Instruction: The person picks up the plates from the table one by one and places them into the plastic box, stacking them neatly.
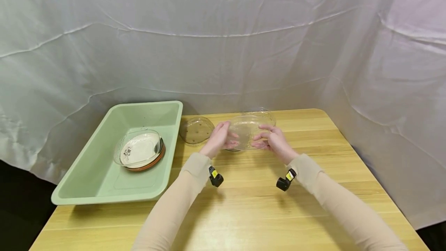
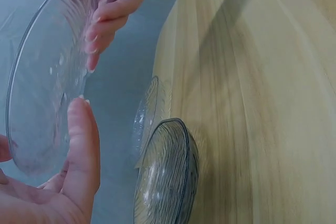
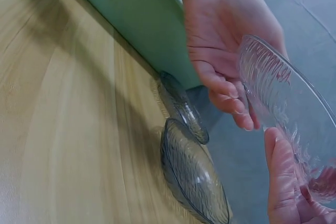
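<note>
Both hands hold a clear oval glass dish [image 1: 245, 131] above the table, one at each side. My left hand [image 1: 218, 140] grips its left edge, with the thumb seen against the underside in the left wrist view. At the opposite edge my right hand [image 1: 274, 142] has its fingers and thumb about the rim. Beneath, a smoky ribbed glass dish [image 2: 165, 174] rests on the table, mostly hidden in the head view. Another dark-tinted glass dish [image 1: 196, 130] lies left of the hands, and a clear glass dish [image 1: 260, 111] sits behind the held one.
A pale green basin [image 1: 170, 146] stands on the left of the wooden table [image 1: 244, 212]. Inside it are a clear glass dish [image 1: 120, 154], a white flower-patterned plate [image 1: 143, 146] and something brown-rimmed [image 1: 148, 165] beneath. Grey cloth [image 1: 216, 57] hangs behind the table.
</note>
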The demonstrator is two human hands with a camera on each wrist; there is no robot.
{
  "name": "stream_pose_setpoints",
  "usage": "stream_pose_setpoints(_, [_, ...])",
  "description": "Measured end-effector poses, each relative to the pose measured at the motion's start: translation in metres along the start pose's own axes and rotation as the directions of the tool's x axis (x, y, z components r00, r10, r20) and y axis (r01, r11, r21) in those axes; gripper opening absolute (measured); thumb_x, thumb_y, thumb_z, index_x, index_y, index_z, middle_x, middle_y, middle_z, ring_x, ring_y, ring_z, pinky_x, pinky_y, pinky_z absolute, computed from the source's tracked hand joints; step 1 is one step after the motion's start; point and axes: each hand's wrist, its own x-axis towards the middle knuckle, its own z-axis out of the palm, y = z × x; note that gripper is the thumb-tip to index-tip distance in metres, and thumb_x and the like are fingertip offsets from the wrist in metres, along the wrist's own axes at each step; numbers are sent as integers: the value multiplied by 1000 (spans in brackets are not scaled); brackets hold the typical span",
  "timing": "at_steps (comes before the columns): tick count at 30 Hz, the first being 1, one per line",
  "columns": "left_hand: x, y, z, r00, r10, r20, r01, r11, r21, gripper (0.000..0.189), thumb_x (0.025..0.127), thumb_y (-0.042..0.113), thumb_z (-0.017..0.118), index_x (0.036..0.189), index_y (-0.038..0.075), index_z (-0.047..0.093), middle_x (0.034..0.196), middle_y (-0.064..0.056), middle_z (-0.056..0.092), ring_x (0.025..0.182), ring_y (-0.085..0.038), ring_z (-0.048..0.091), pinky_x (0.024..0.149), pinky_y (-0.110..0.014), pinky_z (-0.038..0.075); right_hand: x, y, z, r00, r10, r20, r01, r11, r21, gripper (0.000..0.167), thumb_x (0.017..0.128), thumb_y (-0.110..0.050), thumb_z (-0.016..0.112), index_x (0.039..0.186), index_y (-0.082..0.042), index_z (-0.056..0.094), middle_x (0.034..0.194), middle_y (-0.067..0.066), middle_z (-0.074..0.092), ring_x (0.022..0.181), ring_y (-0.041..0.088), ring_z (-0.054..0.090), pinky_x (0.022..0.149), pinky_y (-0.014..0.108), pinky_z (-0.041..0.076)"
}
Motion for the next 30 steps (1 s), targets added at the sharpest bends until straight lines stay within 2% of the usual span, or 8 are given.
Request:
stream_pose_setpoints(3, [0, 0, 2, 1000, -5, 16, 6, 1000, -15, 56, 110, 42, 30, 151, 4, 29, 123, -27, 64, 76, -19, 68, 76, -33, 64, 0, 1, 5, 1000, -15, 6, 15, 1000, -19, 54, 102, -1, 35, 153, 7, 22, 84, -2, 69, 68, 9, 74, 71, 24, 63])
stream_pose_setpoints(7, [1, -3, 3, 1000, -7, 2, 7, 1000, -21, 54, 110, 42, 29, 150, 6, 30, 120, -26, 65, 76, -20, 69, 74, -32, 64, 0, 2, 10, 999, -35, 0, 35, 999, -42, 54, 101, -2, 37, 152, 8, 24, 85, -1, 69, 68, 10, 74, 73, 25, 63])
stream_pose_setpoints(14, [4, -9, 3, 998, -9, -63, 7, 999, -41, 51, 110, 37, 33, 153, 9, 32, 93, -11, 64, 63, -16, 65, 63, -27, 63, 0, 6, 15, 999, -40, -9, 39, 997, -72, 53, 100, -1, 39, 150, 8, 26, 86, -1, 70, 67, 8, 73, 73, 25, 63])
stream_pose_setpoints(20, [4, -12, 1, 997, -1, -72, -2, 999, -52, 52, 111, 33, 34, 156, 8, 29, 83, -6, 60, 58, -13, 63, 58, -24, 61, 0, 9, 17, 1000, -26, -13, 24, 995, -98, 55, 100, -5, 42, 152, 6, 27, 86, -2, 71, 67, 6, 72, 65, 21, 58])
stream_pose_setpoints(23, [4, -13, 1, 997, -3, -71, -1, 998, -58, 46, 111, 26, 32, 153, 7, 33, 80, -5, 59, 56, -12, 63, 56, -23, 60, 0, 10, 17, 1000, -20, -14, 18, 996, -89, 54, 101, -7, 41, 152, 5, 28, 85, -2, 71, 67, 7, 72, 62, 20, 57])
stream_pose_setpoints(30, [5, -16, 0, 997, -2, -76, -1, 999, -43, 38, 108, 9, 30, 143, 5, 42, 80, -7, 60, 56, -14, 62, 56, -23, 60, -1, 11, 16, 999, -39, -8, 38, 996, -75, 54, 100, -9, 39, 151, 6, 30, 85, -2, 70, 68, 9, 72, 67, 25, 61])
